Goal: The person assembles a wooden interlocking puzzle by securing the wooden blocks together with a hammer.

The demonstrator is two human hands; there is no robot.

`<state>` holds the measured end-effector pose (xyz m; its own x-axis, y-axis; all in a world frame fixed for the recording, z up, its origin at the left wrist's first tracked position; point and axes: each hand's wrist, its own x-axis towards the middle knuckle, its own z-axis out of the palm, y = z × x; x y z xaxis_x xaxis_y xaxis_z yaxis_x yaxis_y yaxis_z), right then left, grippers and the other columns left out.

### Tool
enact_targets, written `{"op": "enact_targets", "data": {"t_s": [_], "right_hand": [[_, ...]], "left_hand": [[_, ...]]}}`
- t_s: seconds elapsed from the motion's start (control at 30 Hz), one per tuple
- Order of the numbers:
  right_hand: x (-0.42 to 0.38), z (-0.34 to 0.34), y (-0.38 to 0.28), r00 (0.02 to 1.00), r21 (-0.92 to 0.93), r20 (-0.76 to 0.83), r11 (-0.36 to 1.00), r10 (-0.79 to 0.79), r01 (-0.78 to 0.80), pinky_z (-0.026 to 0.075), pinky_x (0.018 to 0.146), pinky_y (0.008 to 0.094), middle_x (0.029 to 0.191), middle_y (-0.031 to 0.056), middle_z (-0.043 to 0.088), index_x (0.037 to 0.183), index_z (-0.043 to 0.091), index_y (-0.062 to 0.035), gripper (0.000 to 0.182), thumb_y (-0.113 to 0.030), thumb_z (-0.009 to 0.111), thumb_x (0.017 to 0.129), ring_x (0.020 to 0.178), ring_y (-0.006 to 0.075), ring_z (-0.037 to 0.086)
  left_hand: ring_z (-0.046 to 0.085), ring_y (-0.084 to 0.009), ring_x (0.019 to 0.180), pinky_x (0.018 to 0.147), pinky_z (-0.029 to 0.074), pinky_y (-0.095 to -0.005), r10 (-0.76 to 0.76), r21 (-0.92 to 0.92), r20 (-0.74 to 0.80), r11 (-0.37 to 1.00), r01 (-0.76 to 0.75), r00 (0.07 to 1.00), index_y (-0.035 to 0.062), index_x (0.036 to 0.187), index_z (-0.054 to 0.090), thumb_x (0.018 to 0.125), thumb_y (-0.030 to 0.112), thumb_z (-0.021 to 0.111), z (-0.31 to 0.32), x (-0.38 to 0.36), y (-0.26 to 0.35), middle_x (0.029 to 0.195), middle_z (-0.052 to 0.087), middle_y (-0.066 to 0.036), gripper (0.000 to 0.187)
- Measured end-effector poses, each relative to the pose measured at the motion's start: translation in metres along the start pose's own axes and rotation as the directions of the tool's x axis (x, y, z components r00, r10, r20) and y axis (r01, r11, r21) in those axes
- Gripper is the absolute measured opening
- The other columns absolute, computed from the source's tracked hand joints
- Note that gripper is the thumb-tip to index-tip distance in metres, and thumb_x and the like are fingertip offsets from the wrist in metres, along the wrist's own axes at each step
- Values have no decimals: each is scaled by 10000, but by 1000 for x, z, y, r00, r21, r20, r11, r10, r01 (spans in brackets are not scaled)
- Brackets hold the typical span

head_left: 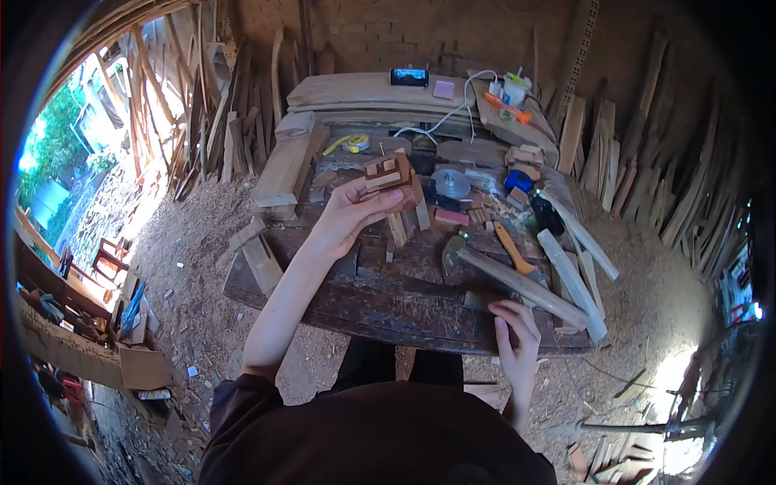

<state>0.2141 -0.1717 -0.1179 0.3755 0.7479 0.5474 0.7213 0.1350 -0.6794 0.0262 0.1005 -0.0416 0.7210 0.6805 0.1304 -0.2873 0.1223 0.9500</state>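
My left hand (349, 217) is closed round a small reddish-brown wooden piece (388, 175) with lighter raised blocks, held up over the workbench (356, 311). Several loose wood offcuts stand just beneath it. At the bench's front edge is my right hand (517, 330), thumb apart from its bent fingers and nothing visible between them. Its fingertips are right at the end of a short flat greyish piece (478, 301). Beyond that hand lies a hammer, its wooden handle (525, 287) slanting across the bench. A brush with an orange-brown handle (514, 249) is behind it.
A yellow tape measure (356, 144), a clear disc (451, 184) and a pink block (452, 217) lie farther back. Along the rear planks are a phone (409, 77), a white cable (440, 129) and an orange tool (508, 107). Wood strips (572, 283) overhang the right side.
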Motion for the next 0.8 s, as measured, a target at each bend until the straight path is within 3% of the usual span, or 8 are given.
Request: {"op": "enact_targets", "data": {"t_s": [0.27,0.33,0.4,0.47,0.6,0.67,0.73,0.8], "right_hand": [[7,44,-8,994,90,101,996,-31,22,476,900,367,1083,132,675,1026,689,5,164,11,639,869,1011,305,633],[17,62,-14,990,150,138,989,-40,19,474,901,374,1093,133,672,1055,680,11,195,7,654,862,1008,316,634],[32,81,-15,979,144,187,988,-85,58,467,946,400,1188,161,637,1183,620,16,330,2,664,857,1063,352,611],[49,102,-24,974,111,209,992,-83,61,446,1007,430,1366,206,510,1304,530,16,462,-3,654,859,1191,393,541],[80,130,-27,956,-10,285,997,-66,72,415,1061,462,1479,233,360,1366,466,13,524,-9,630,870,1300,431,440],[91,147,-15,913,-29,358,975,-195,219,405,1072,481,1514,235,291,1357,477,14,496,-14,608,880,1333,445,398],[93,159,-7,915,-44,342,969,-214,243,440,1043,477,1466,228,375,1312,519,22,443,-18,607,880,1294,423,455],[97,166,0,932,2,337,990,-136,143,490,975,462,1363,211,490,1235,581,33,378,-7,632,863,1229,395,527]], "left_hand": [[654,-129,1016,912,530,-352,-55,-253,-20,966,48,998,15,1169,626,931,158,682,-58,-28,-23,1094,687,-45,284],[653,-140,1032,919,533,-365,-41,-255,-34,967,31,999,10,1197,611,939,150,669,-66,-41,-23,1136,677,-61,300],[651,-158,1057,932,535,-376,15,-208,-175,977,-52,984,5,1215,605,939,137,666,-71,-51,-23,1155,672,-78,312],[640,-173,1093,952,529,-384,8,-185,-202,982,-47,979,-2,1238,594,937,123,665,-77,-60,-25,1182,661,-93,334],[637,-185,1101,957,528,-383,19,-208,-225,976,-67,974,-26,1238,585,946,114,646,-85,-74,-26,1196,650,-106,329],[630,-190,1109,961,524,-394,-24,-333,-148,942,-27,989,-36,1224,588,962,125,623,-89,-80,-30,1187,650,-114,310],[619,-206,1128,966,513,-429,39,-367,-134,926,-86,990,-7,1203,604,973,151,610,-86,-85,-36,1197,646,-100,279],[596,-282,1156,967,488,-469,-18,-416,-138,908,-41,990,1,1325,492,1006,259,546,-83,-89,-38,1282,588,-143,414]]}}
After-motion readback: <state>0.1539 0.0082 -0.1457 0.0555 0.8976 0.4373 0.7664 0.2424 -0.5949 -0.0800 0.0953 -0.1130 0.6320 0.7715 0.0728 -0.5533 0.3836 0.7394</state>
